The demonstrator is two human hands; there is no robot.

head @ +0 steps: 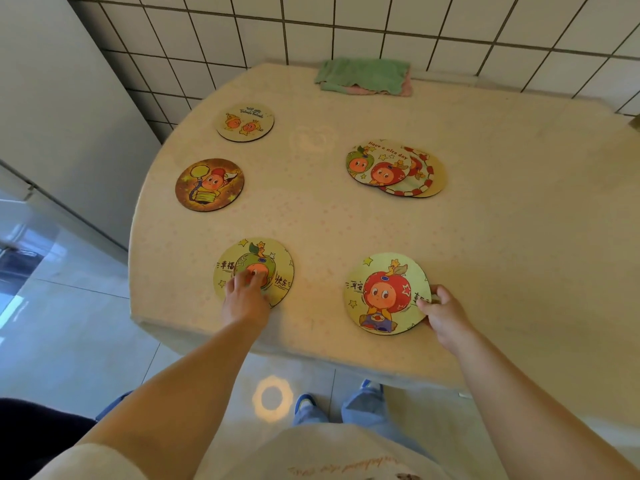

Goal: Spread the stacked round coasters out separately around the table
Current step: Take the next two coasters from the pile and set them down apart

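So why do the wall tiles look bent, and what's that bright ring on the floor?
Head view: the wide-angle lens bows the tile lines and the table edge; the ring on the floor looks like a reflected light, with a fainter glare patch on the tabletop; the left hand on its coaster is slightly motion-blurred.
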